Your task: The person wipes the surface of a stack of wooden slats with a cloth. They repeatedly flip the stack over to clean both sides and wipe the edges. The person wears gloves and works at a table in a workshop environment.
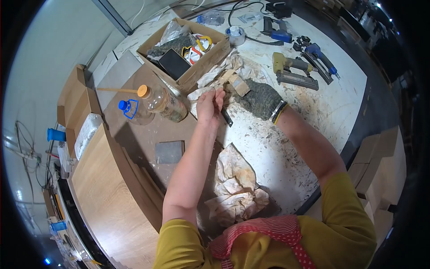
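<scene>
My right hand [260, 99], in a dark grey knitted glove, grips a small wooden block [239, 85] over the white table. Just left of it is my bare left hand [209, 106], its fingers curled in close to the glove. Whatever those fingers hold, if anything, is too small to make out. A second light wood piece [227, 76] shows behind the block, against a crumpled stained cloth [251, 68]. Below the hands lies a dark flat strip [227, 118], perhaps a blade or scraper.
A cardboard box [186, 83] of odds and ends stands at the back. Plastic bottles [168, 105] and a grey square block [169, 152] sit on the left. Nail guns [295, 71] lie far right. A stained rag [235, 175] is near me; brown debris covers the table [286, 152].
</scene>
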Motion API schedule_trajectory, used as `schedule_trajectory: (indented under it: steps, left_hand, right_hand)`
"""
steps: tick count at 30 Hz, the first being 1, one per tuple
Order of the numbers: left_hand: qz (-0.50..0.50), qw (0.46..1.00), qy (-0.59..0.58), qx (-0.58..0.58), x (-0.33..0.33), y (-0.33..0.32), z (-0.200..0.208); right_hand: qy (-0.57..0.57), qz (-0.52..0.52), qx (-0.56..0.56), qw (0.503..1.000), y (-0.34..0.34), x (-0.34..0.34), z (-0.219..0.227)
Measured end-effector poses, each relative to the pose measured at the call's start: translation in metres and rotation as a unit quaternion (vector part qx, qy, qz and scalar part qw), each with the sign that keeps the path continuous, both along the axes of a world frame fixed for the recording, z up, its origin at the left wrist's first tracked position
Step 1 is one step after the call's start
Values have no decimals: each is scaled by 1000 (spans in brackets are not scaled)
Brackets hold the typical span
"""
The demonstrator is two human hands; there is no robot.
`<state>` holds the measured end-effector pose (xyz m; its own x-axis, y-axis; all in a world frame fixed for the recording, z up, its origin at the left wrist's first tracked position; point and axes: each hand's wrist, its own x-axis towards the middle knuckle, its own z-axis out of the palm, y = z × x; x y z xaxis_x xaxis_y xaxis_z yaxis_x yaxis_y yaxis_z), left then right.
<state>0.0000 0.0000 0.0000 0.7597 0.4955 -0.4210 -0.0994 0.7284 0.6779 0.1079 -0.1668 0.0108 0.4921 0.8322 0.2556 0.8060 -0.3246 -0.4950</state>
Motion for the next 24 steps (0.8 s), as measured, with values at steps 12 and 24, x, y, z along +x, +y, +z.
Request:
schedule_trajectory:
  steps: [12,24]
  left_hand:
    - [16,982,9,187,-1,4,14]
    - [-21,760,87,643,3,10,43]
  right_hand:
    - [458,69,203,863,-15,8,-10]
    - [123,-93,37,987,18,6,45]
